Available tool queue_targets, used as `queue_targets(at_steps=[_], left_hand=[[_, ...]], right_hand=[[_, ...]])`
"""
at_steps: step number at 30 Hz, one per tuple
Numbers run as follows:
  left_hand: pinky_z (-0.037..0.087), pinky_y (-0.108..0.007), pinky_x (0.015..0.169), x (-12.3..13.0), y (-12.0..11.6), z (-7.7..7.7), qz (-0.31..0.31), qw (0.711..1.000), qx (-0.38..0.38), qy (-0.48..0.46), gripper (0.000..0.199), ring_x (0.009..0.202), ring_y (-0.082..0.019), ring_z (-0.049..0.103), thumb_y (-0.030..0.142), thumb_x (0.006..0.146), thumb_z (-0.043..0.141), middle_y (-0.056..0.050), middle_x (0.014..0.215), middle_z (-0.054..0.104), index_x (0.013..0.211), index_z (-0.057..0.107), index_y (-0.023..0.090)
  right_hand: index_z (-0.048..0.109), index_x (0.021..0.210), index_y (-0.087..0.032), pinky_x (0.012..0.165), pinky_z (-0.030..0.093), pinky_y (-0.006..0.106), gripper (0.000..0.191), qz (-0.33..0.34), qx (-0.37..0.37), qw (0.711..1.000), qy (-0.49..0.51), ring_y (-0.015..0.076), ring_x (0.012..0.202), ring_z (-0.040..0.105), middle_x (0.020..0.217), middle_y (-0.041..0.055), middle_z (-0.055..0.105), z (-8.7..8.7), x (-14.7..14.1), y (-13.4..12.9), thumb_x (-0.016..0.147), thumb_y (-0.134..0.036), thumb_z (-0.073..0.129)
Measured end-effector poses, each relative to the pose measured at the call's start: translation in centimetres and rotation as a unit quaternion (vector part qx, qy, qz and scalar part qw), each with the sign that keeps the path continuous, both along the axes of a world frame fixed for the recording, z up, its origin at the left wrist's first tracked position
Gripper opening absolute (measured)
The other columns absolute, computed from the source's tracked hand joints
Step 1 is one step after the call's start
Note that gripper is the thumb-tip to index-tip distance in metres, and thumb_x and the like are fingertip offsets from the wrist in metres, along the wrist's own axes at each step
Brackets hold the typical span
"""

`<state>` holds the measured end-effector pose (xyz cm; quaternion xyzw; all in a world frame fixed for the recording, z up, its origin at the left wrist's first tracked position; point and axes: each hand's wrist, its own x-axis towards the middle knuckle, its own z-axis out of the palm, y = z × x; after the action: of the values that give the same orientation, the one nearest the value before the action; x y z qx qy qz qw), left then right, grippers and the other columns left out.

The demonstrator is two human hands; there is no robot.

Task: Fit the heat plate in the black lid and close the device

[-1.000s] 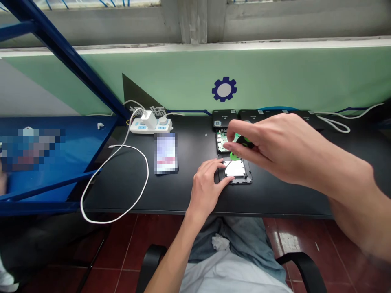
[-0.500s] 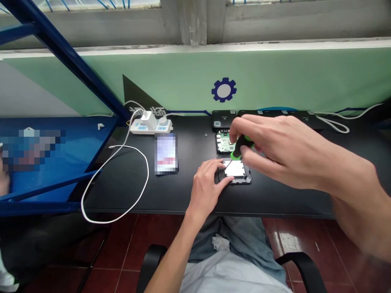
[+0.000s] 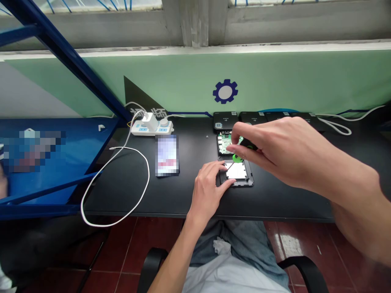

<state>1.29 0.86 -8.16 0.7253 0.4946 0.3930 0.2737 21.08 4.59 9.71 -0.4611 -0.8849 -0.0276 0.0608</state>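
A black and green screwdriver (image 3: 237, 158) is gripped in my right hand (image 3: 275, 150). Its thin shaft slants down to the left edge of a silver metal plate (image 3: 236, 170). That plate lies inside a black plastic casing (image 3: 249, 182), flat on the table. My left hand (image 3: 208, 185) pinches the casing's left side, fingers above and thumb at the near edge. Just behind the casing sits a green circuit board (image 3: 224, 143), partly covered by my right hand.
Several closed black boxes (image 3: 225, 120) line the back of the black table (image 3: 189, 195). To the left are a phone-like item (image 3: 166, 155), blurred out, a white power strip (image 3: 152, 127) and a looped white cable (image 3: 148, 171). A tiny metal part (image 3: 207, 136) lies near the board.
My right fingers have shifted on the screwdriver's handle, the index finger and thumb now further left. My left hand keeps its place on the casing. The whole view has moved slightly.
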Motion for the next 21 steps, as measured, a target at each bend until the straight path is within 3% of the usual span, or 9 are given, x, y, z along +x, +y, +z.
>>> queue_targets(at_steps=[5,10,15,19,21], left_hand=[[0.060,-0.048,0.118,0.02,0.02,0.07,0.002,1.000,0.001,-0.001,0.029,0.137,-0.031,0.075,0.020,0.096,0.096,-0.008,0.141,0.083,0.117,0.076,0.027],[0.059,-0.049,0.120,-0.01,0.02,0.14,-0.002,1.000,-0.004,-0.003,0.029,0.140,-0.031,0.074,0.018,0.096,0.095,-0.008,0.144,0.082,0.115,0.075,0.026],[0.060,-0.048,0.119,-0.04,0.00,0.12,-0.001,1.000,-0.002,0.002,0.030,0.138,-0.031,0.075,0.019,0.096,0.096,-0.008,0.141,0.083,0.117,0.076,0.026],[0.059,-0.048,0.119,0.01,-0.07,0.19,-0.001,1.000,-0.001,-0.001,0.031,0.138,-0.031,0.074,0.016,0.096,0.096,-0.007,0.141,0.083,0.115,0.075,0.026],[0.059,-0.048,0.118,0.03,-0.11,0.26,0.003,1.000,-0.006,0.002,0.035,0.137,-0.031,0.075,0.017,0.096,0.096,-0.007,0.141,0.082,0.120,0.074,0.027]], right_hand=[[0.048,0.111,-0.025,0.068,0.032,0.034,0.014,0.028,-0.020,0.999,0.031,0.0186,0.066,0.049,0.081,-0.0005,0.062,-0.04,0.38,-0.22,0.114,-0.037,0.042],[0.050,0.106,-0.026,0.061,0.023,0.035,0.040,-0.039,-0.007,0.999,-0.018,0.0189,0.054,0.038,0.060,-0.0043,0.047,-0.01,0.32,0.05,0.120,-0.060,0.035],[0.054,0.108,-0.024,0.068,0.033,0.035,0.021,0.007,-0.020,0.999,0.035,0.0191,0.068,0.051,0.082,0.0005,0.064,0.03,0.43,-0.11,0.115,-0.040,0.041],[0.059,0.105,-0.025,0.064,0.026,0.036,0.041,-0.006,-0.014,1.000,0.009,0.0195,0.058,0.043,0.063,-0.0027,0.052,-0.04,0.36,0.12,0.121,-0.056,0.036],[0.055,0.096,-0.025,0.063,0.024,0.036,0.049,-0.016,-0.010,1.000,0.006,0.0196,0.059,0.042,0.066,-0.0004,0.055,0.05,0.20,0.23,0.120,-0.062,0.034]])
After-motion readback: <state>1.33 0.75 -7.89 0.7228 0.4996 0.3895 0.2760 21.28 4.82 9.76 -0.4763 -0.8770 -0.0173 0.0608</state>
